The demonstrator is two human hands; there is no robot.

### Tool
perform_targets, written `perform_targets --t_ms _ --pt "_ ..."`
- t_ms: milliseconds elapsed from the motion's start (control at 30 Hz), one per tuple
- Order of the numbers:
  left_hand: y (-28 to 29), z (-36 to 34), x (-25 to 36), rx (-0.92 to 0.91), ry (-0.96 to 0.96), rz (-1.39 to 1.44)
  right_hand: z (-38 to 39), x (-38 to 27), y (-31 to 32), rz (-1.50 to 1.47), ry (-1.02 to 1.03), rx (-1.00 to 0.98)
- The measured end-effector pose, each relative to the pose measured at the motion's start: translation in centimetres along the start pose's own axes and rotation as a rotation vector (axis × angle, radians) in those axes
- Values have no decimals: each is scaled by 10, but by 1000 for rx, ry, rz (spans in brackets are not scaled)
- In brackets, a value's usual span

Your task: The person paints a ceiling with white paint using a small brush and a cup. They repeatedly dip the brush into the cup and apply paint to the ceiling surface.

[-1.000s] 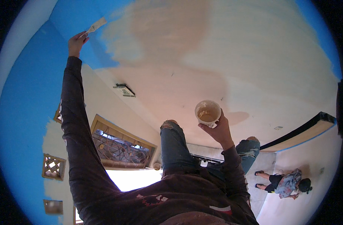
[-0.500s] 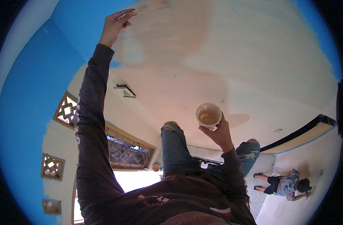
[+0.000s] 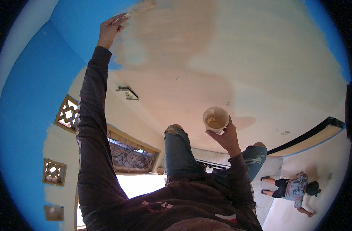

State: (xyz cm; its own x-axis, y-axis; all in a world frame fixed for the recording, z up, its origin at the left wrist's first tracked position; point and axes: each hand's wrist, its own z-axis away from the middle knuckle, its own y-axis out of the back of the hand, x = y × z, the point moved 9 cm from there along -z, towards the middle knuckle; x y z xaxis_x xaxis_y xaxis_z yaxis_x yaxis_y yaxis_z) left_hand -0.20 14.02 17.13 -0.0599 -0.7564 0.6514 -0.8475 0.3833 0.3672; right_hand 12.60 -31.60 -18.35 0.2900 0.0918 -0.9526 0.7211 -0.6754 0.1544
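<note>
My left hand [image 3: 110, 31] is raised high at the upper left, its fingers closed around the handle of a paintbrush [image 3: 142, 7]. The brush's broad bristles lie at the wall where blue meets a pale beige coat. Lower down, near my knees, my right hand [image 3: 229, 138] grips a pale plastic cup [image 3: 206, 115]. Inside it is beige paint [image 3: 215, 123], with light smears up the inner side. The cup is tipped so that its mouth shows.
Blue wall [image 3: 26, 100] spreads at the left, beside lattice vents [image 3: 67, 112] and a grilled window [image 3: 131, 152]. A switch plate [image 3: 127, 93] sits on the beige wall [image 3: 260, 65]. A dark-edged ledge [image 3: 306, 136] juts out at right. Another person [image 3: 293, 188] works below it.
My left hand and the brush have moved left and slightly down along the wall. The cup has shifted slightly right. The other person's arm has moved lower.
</note>
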Motion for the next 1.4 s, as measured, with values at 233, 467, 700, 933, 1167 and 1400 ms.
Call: perform_targets --t_ms 233,467,700,933,1167,1400 --pt "56 4 -31 69 76 -52 0 -2 -1 -35 2 4" --pt "103 15 -50 196 140 -200 -2 3 0 -2 15 3" --pt "147 20 -84 268 167 -246 -1 4 2 2 15 3" --pt "210 28 -106 466 95 -564 -1 -5 3 28 14 11" --pt "183 44 -66 538 -121 -1062 2 -2 9 24 22 30" --pt "82 10 -35 436 -180 -1096 5 8 7 8 6 28"
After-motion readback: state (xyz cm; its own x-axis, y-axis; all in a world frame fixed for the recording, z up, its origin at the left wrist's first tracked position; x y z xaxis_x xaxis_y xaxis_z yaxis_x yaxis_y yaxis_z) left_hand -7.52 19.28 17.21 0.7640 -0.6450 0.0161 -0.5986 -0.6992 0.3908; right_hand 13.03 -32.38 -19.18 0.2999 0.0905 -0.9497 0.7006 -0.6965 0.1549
